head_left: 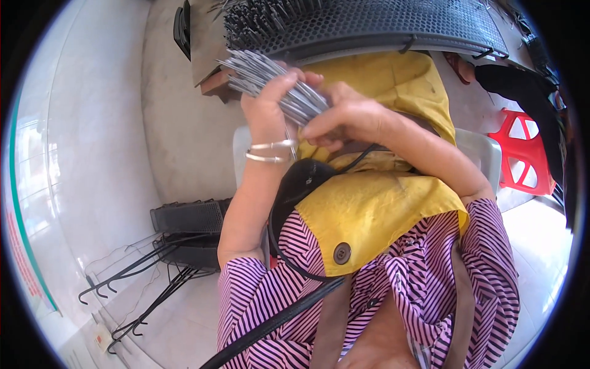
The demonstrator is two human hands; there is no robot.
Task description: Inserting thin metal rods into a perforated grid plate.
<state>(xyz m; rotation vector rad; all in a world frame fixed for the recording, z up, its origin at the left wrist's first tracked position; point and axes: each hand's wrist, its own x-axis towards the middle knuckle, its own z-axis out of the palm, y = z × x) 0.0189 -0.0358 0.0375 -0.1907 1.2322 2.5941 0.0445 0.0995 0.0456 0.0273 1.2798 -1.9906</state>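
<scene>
A thick bundle of thin grey metal rods [255, 69] is held slantwise in front of me, its loose ends fanning out to the upper left. My left hand [269, 104] is closed around the bundle's middle, thumb across the rods. Two silver bangles [268, 158] circle that wrist. At the lower right end of the bundle, my right hand [353, 117] is closed, thumb and fingers against the rod ends; its fingertips are partly hidden. Just beyond my hands stands a black perforated rack [393, 24]. Many similar dark rods [258, 24] stand upright in its left part.
A yellow apron [381, 215] covers my lap. Stacked black mesh racks with hooked rods [190, 224] lie on the floor at left. A red plastic stool [522, 154] and a person's dark-clothed leg [516, 83] are at right. A brown block [215, 86] lies beneath the rack's left end.
</scene>
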